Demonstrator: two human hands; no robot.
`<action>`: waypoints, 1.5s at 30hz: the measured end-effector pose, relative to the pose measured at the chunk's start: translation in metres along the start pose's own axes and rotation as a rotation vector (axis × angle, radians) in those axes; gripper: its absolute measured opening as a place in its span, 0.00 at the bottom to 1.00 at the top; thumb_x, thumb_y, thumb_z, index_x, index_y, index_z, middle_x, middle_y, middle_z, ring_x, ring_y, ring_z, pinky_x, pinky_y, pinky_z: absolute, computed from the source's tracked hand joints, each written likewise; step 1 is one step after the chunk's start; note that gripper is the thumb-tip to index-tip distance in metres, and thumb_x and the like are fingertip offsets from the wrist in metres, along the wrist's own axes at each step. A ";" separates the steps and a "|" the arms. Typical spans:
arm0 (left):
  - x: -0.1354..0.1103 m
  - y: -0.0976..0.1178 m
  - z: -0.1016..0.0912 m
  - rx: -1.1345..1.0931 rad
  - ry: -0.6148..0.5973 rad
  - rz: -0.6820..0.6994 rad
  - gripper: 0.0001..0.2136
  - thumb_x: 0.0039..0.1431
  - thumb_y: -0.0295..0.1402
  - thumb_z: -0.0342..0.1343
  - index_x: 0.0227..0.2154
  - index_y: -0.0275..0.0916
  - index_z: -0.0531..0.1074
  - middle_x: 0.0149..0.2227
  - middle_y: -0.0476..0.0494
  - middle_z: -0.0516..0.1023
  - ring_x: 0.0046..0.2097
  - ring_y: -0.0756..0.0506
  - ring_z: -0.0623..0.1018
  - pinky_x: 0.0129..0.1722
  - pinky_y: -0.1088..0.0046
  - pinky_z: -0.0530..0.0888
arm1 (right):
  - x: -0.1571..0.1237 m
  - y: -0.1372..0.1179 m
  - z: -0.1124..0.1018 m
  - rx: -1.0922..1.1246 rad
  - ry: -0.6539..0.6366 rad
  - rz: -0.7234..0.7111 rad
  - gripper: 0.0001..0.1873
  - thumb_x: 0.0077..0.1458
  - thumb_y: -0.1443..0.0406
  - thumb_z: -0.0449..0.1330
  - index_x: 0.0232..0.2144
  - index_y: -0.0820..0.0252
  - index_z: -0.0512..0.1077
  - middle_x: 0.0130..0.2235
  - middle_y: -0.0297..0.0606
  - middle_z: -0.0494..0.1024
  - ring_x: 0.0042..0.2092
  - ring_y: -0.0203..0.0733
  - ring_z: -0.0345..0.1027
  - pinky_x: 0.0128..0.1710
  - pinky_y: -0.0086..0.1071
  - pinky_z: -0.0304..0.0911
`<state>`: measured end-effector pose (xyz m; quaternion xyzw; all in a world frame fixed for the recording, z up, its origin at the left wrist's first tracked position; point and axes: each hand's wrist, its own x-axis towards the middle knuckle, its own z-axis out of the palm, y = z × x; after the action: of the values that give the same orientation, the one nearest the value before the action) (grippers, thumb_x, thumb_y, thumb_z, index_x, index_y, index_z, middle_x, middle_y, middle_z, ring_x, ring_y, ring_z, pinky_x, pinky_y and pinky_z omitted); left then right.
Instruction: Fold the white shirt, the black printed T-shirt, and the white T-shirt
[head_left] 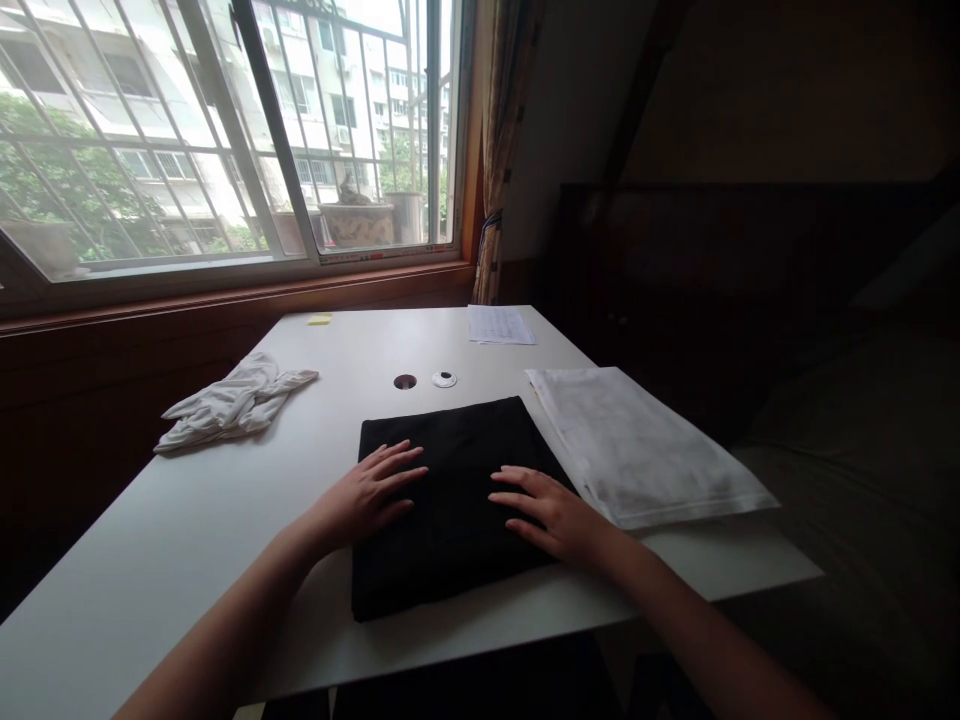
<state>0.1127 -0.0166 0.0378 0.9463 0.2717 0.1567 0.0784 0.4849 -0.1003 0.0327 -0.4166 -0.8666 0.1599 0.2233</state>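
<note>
A black folded cloth (457, 540) lies as a thick, flat rectangle near the front edge of the white table. My left hand (367, 495) rests on its left side, palm down with the fingers spread. On its right side lies my right hand (551, 512), also flat with fingers apart. Neither hand grips anything. Just right of the black cloth is a white, slightly see-through flat cloth or bag (645, 445), reaching to the table's right edge. I cannot tell which it is.
The white table (150, 560) has a crumpled pale cloth (236, 400) at left. Behind the black cloth are a round cable hole (405, 382) and its white cover (445, 380). Papers (501, 325) and a yellow note (319, 319) lie at the back, below a barred window (360, 150).
</note>
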 end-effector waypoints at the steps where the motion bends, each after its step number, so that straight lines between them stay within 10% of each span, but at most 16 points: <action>1: 0.001 0.002 0.002 -0.005 -0.050 0.001 0.25 0.73 0.44 0.50 0.70 0.57 0.56 0.72 0.49 0.58 0.73 0.37 0.57 0.71 0.45 0.58 | -0.003 0.001 0.001 0.031 -0.017 0.006 0.25 0.65 0.61 0.63 0.62 0.42 0.71 0.68 0.35 0.67 0.69 0.51 0.57 0.69 0.51 0.55; 16: 0.009 -0.010 0.022 0.083 0.031 -0.273 0.24 0.73 0.49 0.45 0.65 0.48 0.67 0.70 0.44 0.62 0.71 0.32 0.60 0.67 0.43 0.64 | -0.050 0.018 -0.005 0.030 0.003 0.064 0.19 0.67 0.61 0.61 0.59 0.40 0.74 0.66 0.35 0.69 0.69 0.53 0.58 0.67 0.55 0.58; 24: 0.071 0.044 0.041 0.050 -0.153 0.049 0.34 0.72 0.54 0.43 0.73 0.43 0.50 0.74 0.39 0.49 0.74 0.36 0.50 0.71 0.49 0.53 | -0.054 0.007 -0.002 -0.022 0.145 0.031 0.20 0.67 0.65 0.59 0.57 0.42 0.76 0.60 0.36 0.76 0.64 0.52 0.66 0.62 0.53 0.66; 35: 0.173 0.040 0.077 0.110 -0.195 0.067 0.36 0.71 0.56 0.41 0.72 0.37 0.51 0.74 0.35 0.49 0.75 0.36 0.49 0.72 0.47 0.49 | -0.057 0.005 -0.002 -0.013 0.260 0.001 0.19 0.64 0.69 0.60 0.53 0.45 0.78 0.49 0.39 0.82 0.55 0.51 0.73 0.56 0.49 0.72; 45: 0.209 0.037 0.091 0.114 -0.158 0.047 0.33 0.73 0.52 0.41 0.72 0.39 0.51 0.74 0.39 0.50 0.74 0.38 0.50 0.72 0.51 0.50 | -0.057 0.001 -0.005 0.015 0.272 0.012 0.17 0.62 0.70 0.59 0.49 0.49 0.79 0.43 0.42 0.78 0.49 0.49 0.74 0.49 0.44 0.74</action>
<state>0.3296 0.0597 0.0141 0.9647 0.2511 0.0677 0.0420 0.5199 -0.1447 0.0218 -0.4377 -0.8246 0.1099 0.3410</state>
